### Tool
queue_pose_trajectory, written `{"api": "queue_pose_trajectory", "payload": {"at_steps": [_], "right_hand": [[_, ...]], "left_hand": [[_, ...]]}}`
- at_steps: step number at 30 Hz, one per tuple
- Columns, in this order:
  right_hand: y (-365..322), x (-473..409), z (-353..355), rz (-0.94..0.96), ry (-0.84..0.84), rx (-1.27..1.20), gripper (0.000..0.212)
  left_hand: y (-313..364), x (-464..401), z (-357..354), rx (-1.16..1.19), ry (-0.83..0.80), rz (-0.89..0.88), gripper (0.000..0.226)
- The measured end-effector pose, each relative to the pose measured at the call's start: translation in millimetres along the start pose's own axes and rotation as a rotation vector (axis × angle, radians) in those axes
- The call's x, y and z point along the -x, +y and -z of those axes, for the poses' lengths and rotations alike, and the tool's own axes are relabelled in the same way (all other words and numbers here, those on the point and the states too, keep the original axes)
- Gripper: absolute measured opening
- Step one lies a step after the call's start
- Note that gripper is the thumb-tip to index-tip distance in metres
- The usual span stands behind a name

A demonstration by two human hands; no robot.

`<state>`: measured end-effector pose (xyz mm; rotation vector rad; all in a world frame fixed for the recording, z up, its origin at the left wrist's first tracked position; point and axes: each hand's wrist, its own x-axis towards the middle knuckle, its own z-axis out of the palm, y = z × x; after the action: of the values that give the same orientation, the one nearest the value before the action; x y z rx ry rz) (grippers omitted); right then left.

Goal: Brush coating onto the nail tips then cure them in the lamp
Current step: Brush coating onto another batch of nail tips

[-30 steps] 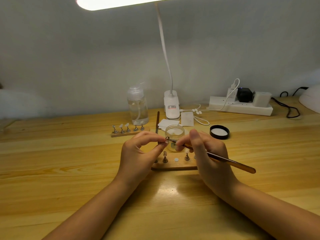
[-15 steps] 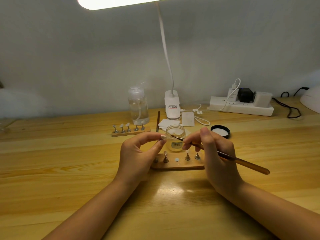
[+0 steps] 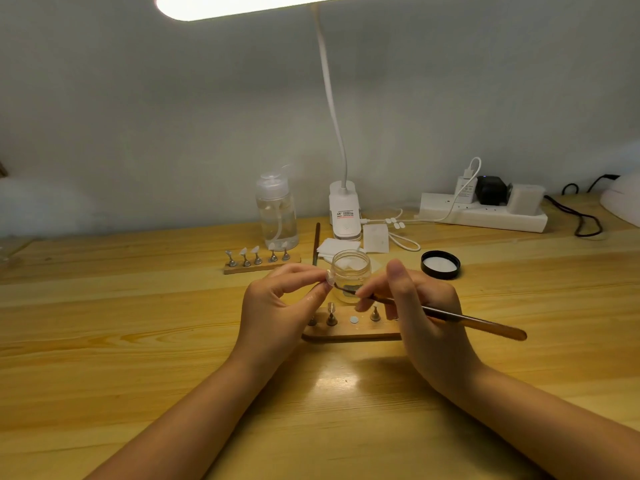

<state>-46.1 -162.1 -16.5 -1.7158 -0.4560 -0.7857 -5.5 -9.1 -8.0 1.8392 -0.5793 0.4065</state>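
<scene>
My left hand (image 3: 277, 306) pinches a small clear nail tip (image 3: 328, 278) between thumb and forefinger, above the near wooden holder (image 3: 349, 332). My right hand (image 3: 419, 306) grips a thin brown brush (image 3: 460, 320), whose bristle end touches the nail tip. Right behind both stands an open clear jar (image 3: 350, 271) of coating. The near holder carries a few metal stands and one bare white magnet spot (image 3: 353, 319). A second wooden holder (image 3: 261, 266) farther back carries several nail tips on stands. The white curing lamp (image 3: 623, 199) shows partly at the far right edge.
The jar's black lid (image 3: 440, 265) lies right of the jar. Behind are a clear pump bottle (image 3: 277, 213), a white desk lamp base (image 3: 344, 211), white wipes (image 3: 375, 239), a second brush (image 3: 316, 244), and a power strip (image 3: 485, 213) with cables.
My right hand drew back to the right with the brush, then brought the bristles back to the nail tip. My left hand lifted the nail tip slightly higher.
</scene>
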Motion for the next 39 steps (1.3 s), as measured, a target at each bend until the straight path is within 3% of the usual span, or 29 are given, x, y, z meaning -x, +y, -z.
{"api": "queue_pose_trajectory", "payload": {"at_steps": [9, 15, 21, 27, 34, 39], "right_hand": [[1.5, -3.9, -3.5, 0.029, -0.010, 0.061, 0.047], [2.7, -2.0, -1.4, -0.029, 0.039, -0.053, 0.042], [1.5, -4.3, -3.6, 0.034, 0.011, 0.074, 0.046], [1.5, -2.8, -0.3, -0.018, 0.056, -0.028, 0.042], [1.2, -4.5, -2.9, 0.051, 0.014, 0.114, 0.038], [0.9, -1.9, 1.7, 0.005, 0.062, 0.004, 0.042]], "left_hand": [[-0.8, -2.4, -1.6, 0.001, -0.018, 0.001, 0.023], [0.0, -1.5, -1.1, 0.004, -0.015, 0.007, 0.024], [-0.4, -0.8, -0.8, 0.007, -0.025, 0.019, 0.027], [0.6, -1.2, -1.3, 0.013, -0.020, 0.020, 0.028], [2.0, -1.0, -2.2, 0.012, -0.017, 0.022, 0.030], [2.1, 0.2, -1.5, 0.003, -0.016, 0.030, 0.029]]}}
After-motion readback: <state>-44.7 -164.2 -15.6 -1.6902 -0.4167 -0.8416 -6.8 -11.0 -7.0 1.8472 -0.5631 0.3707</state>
